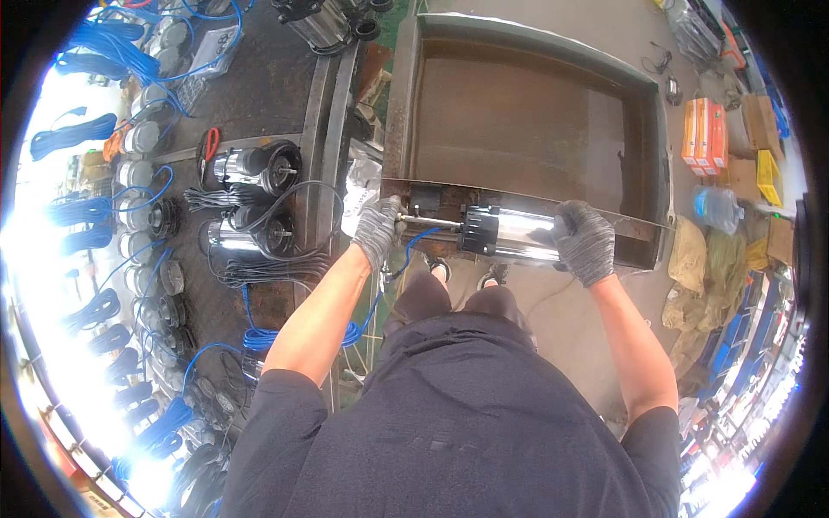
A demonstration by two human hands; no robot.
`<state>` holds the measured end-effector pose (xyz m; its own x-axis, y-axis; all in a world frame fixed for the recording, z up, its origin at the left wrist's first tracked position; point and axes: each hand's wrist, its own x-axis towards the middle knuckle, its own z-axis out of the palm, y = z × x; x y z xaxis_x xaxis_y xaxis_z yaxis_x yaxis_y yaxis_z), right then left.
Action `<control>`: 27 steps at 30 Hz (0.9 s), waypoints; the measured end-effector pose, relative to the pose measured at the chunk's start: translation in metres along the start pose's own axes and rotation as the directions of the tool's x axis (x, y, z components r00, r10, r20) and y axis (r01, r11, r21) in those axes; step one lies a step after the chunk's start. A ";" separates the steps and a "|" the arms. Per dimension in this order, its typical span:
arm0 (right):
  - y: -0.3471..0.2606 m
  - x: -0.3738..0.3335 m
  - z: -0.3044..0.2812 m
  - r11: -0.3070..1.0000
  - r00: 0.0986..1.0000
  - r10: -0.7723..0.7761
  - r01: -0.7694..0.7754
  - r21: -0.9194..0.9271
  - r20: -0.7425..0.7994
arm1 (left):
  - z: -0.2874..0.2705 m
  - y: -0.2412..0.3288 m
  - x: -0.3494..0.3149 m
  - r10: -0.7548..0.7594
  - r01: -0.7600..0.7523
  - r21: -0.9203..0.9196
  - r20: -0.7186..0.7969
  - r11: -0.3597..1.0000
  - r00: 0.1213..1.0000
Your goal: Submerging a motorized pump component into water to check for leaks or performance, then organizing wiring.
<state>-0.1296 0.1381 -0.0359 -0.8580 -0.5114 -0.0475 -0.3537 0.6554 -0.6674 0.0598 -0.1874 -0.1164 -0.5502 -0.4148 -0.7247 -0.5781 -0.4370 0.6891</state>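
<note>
In a grey knit glove, my right hand (pixel 585 243) grips the right end of a shiny metal cylinder (pixel 525 235), which looks like a pump motor. It lies sideways along the near edge of a metal tray, with a black ribbed collar (pixel 477 230) at its left end. A thin metal rod (pixel 432 221) runs left from that collar to my gloved left hand (pixel 377 231), whose fingers close round its end. Below this hand, a blue hose (pixel 409 250) curves beside the rod. My left palm hides the rod's end.
The rusty, deep metal tray (pixel 527 30) reaches away from me. On the left bench lie two motors (pixel 250 166) with black cable coils (pixel 276 269) and blue cables (pixel 112 39). Orange boxes (pixel 704 134) and a clear plastic jug (pixel 717 207) stand at right.
</note>
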 end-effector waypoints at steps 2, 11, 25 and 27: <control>-0.007 0.001 -0.004 0.999 1.000 0.014 -0.014 -0.034 0.011 | -0.002 -0.010 0.008 0.043 -0.044 -0.030 -0.029 0.999 0.999; -0.012 -0.018 -0.018 0.885 0.917 -0.399 0.378 -0.273 -0.023 | 0.012 0.059 -0.055 0.147 -0.204 -0.399 -0.170 0.894 0.974; 0.047 -0.142 -0.179 0.847 0.810 0.473 -0.309 -0.433 0.347 | 0.183 0.054 -0.142 0.468 -0.490 -0.033 0.356 0.871 0.809; 0.106 -0.168 -0.216 0.779 0.870 0.487 -0.393 -0.488 0.077 | 0.154 0.038 -0.136 0.386 -0.397 -0.037 0.328 0.917 0.862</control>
<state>-0.1030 0.4137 0.0616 -0.8902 -0.1688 -0.4232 -0.1206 0.9830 -0.1384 0.0199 -0.0247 0.0088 -0.8954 -0.2644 -0.3582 -0.2895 -0.2655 0.9196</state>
